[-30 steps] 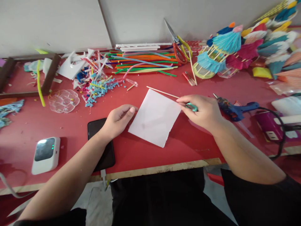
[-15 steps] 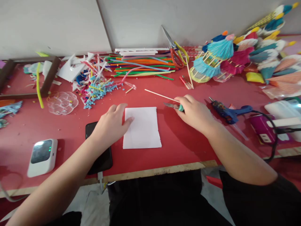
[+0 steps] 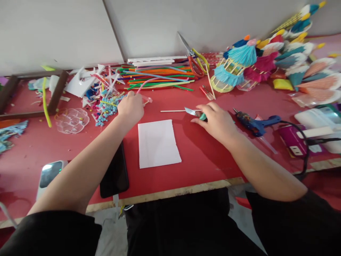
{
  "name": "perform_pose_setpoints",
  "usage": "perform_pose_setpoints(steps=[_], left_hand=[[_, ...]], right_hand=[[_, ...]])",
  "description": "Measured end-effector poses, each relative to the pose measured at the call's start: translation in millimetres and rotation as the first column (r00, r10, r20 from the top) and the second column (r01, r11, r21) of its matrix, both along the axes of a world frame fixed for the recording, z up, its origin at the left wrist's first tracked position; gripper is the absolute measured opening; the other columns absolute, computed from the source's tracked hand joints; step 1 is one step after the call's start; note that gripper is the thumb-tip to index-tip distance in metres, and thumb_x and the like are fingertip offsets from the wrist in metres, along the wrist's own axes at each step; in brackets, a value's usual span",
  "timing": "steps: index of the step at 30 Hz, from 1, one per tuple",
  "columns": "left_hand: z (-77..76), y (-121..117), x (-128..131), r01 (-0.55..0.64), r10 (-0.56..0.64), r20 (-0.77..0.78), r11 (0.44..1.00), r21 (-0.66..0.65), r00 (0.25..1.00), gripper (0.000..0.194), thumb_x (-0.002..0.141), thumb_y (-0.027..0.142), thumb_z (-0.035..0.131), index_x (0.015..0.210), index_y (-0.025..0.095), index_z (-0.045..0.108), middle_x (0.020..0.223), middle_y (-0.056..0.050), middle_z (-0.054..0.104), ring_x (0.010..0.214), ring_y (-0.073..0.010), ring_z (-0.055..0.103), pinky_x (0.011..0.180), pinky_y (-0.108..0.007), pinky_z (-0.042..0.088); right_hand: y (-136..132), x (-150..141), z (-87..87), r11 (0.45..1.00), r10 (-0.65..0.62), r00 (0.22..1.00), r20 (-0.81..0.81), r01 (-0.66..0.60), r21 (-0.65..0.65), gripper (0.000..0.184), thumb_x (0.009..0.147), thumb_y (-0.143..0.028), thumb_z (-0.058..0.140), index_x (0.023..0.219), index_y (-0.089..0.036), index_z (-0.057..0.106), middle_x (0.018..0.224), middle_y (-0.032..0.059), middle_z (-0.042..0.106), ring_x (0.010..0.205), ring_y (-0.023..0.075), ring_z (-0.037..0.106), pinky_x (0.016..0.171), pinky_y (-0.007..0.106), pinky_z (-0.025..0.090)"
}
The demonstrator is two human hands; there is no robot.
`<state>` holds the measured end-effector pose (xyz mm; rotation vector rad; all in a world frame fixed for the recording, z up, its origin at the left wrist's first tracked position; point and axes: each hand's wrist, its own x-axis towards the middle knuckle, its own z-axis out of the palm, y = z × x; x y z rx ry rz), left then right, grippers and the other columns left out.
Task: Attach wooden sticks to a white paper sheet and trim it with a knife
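Blade in right grip points left, long axis angled slightly away.

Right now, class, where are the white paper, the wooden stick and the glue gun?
White paper (image 3: 159, 144), head view: middle of the sheet.
Wooden stick (image 3: 172, 111), head view: its left part.
Glue gun (image 3: 253, 125), head view: its blue body.

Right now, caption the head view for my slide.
Right hand holding a green-handled blade, left hand beside loose blue pieces, white sheet on the red table.
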<state>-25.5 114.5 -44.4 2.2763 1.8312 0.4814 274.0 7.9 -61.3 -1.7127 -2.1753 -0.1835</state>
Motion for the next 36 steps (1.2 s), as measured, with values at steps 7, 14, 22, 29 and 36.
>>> perform_pose_setpoints(steps=[7, 14, 22, 29, 36], left_hand=[[13.6, -24.1, -12.2, 0.086, -0.086, 0.015, 0.996, -0.012, 0.996, 0.010, 0.080, 0.021, 0.056, 0.086, 0.019, 0.063, 0.102, -0.015, 0.061, 0.105, -0.0363, 0.062, 0.094, -0.055, 0.048], [8.1, -86.1, -14.4, 0.384, -0.376, 0.122, 0.922, -0.052, 0.919, 0.013, 0.090, 0.022, 0.045, 0.085, 0.023, 0.057, 0.100, -0.007, 0.069, 0.101, -0.0238, 0.064, 0.092, -0.041, 0.051], [-0.4, -131.6, 7.2, 0.506, -0.507, 0.025, 0.862, 0.037, 0.862, 0.020, 0.098, 0.020, 0.041, 0.088, 0.018, 0.058, 0.113, -0.012, 0.066, 0.106, -0.0230, 0.061, 0.096, -0.041, 0.048], [7.1, -141.5, 25.5, 0.481, -0.467, -0.127, 0.870, 0.111, 0.875, 0.022, 0.100, 0.018, 0.038, 0.099, 0.013, 0.059, 0.101, -0.013, 0.065, 0.089, -0.0247, 0.057, 0.083, -0.041, 0.048], [4.4, -146.8, 31.6, 0.502, -0.468, -0.223, 0.856, 0.128, 0.855, 0.021, 0.099, 0.019, 0.042, 0.094, 0.011, 0.061, 0.095, -0.012, 0.064, 0.084, -0.0242, 0.057, 0.077, -0.039, 0.050]], right_hand=[[-3.0, -6.4, 0.7, 0.993, 0.103, 0.995, 0.004, -0.103, -0.054, 0.015, 0.091, -0.022, 0.056, 0.096, -0.021, 0.071, 0.096, 0.0087, 0.071, 0.093, 0.0252, 0.066, 0.073, 0.036, 0.050], [3.3, -8.8, 0.8, 0.994, 0.082, 0.997, -0.002, -0.082, -0.067, 0.019, 0.093, -0.029, 0.060, 0.106, -0.020, 0.071, 0.108, 0.0110, 0.070, 0.100, 0.0274, 0.064, 0.077, 0.039, 0.050], [1.1, -5.5, 4.5, 1.000, 0.016, 0.998, -0.067, -0.017, -0.010, 0.040, 0.083, -0.049, 0.073, 0.106, -0.017, 0.073, 0.100, 0.0130, 0.067, 0.097, 0.0324, 0.063, 0.080, 0.046, 0.051], [-28.1, -46.7, 22.6, 0.818, 0.573, 0.728, -0.376, -0.536, 0.208, 0.019, 0.092, -0.034, 0.066, 0.103, -0.019, 0.069, 0.098, 0.0065, 0.073, 0.092, 0.0201, 0.067, 0.084, 0.037, 0.055], [-26.6, -51.2, 3.4, 0.742, 0.640, 0.668, -0.379, -0.666, 0.079, 0.016, 0.097, -0.020, 0.055, 0.098, -0.014, 0.070, 0.090, 0.0075, 0.073, 0.082, 0.0171, 0.063, 0.075, 0.033, 0.054]])
